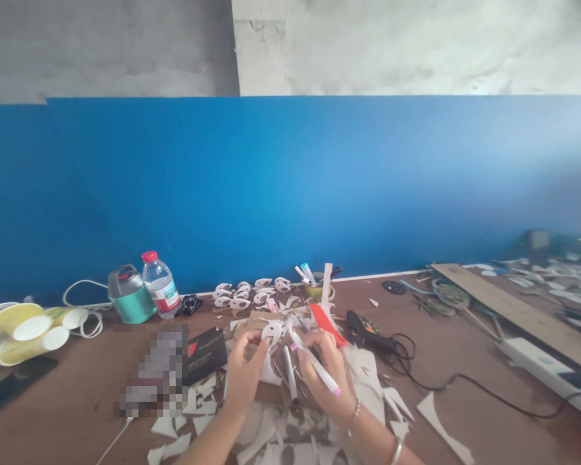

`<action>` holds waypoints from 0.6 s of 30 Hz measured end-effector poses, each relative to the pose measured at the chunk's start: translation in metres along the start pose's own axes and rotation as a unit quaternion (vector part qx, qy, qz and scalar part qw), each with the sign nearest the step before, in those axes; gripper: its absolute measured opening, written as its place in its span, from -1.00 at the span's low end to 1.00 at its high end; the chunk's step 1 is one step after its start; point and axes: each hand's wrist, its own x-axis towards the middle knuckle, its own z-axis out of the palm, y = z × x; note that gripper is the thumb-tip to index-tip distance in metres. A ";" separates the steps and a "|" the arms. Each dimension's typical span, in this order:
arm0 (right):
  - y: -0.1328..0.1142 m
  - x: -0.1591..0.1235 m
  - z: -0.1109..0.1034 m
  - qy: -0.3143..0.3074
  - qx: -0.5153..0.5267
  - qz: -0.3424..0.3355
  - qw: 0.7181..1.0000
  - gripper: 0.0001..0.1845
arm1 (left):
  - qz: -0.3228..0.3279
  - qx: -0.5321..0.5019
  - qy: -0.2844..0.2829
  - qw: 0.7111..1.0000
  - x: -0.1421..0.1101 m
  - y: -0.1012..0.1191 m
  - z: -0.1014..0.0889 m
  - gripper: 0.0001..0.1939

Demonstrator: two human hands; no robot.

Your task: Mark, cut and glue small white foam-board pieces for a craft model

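My left hand (244,371) pinches a small white paper cutout (272,331) with a rounded, pointed outline and dark marks on it. Close beside it, my right hand (332,371) grips a white marker (323,372) with pink ends, its front end pointing toward the cutout. Whether the tip touches the paper is too blurred to tell. Between the hands lies a second white marker (290,374) with a dark end. Several similar cutouts (239,302) with dark marks stand in rows behind my left hand. White paper scraps (266,429) are spread under both wrists.
A black glue gun (368,336) with its cable lies right, near a white power strip (547,371). A red piece (328,324) and a pen-filled cup (314,289) are behind my right hand. Left are a bottle (161,287), paper cups (31,345) and a black phone (14,387).
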 end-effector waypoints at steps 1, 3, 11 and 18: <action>-0.001 0.001 -0.001 -0.012 -0.009 -0.009 1.000 -0.95 | 0.001 -0.008 -0.007 1.000 0.000 -0.001 0.000 -0.66; -0.005 0.002 -0.002 -0.034 -0.025 -0.017 0.999 -0.92 | 0.003 -0.020 -0.014 1.000 0.001 -0.003 0.000 -0.65; -0.005 0.004 -0.003 -0.034 -0.024 -0.031 0.999 -0.92 | 0.004 -0.010 -0.018 1.000 0.002 -0.007 0.000 -0.64; -0.004 0.004 -0.002 -0.035 -0.025 -0.025 0.999 -0.94 | 0.012 -0.013 -0.025 1.000 0.002 -0.007 0.000 -0.64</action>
